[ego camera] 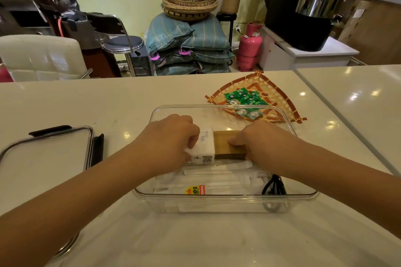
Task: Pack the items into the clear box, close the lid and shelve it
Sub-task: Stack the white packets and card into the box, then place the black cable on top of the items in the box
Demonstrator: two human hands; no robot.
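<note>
inside the clear box (225,196), toward its 6 o'clock wall, a white packet (213,188) carries a yellow and red label (195,190); seen upside down, the digits "02" can be made out on the yellow part, and the white letters on the red part are too small to read. at about 10 o'clock from that label, a white pack (202,149) shows a qr code (207,159) on its near face, with faint blue print on top that cannot be read.

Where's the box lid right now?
In the head view the lid lies flat on the white table, off the clear box and to its left, beside the left hand.
</note>
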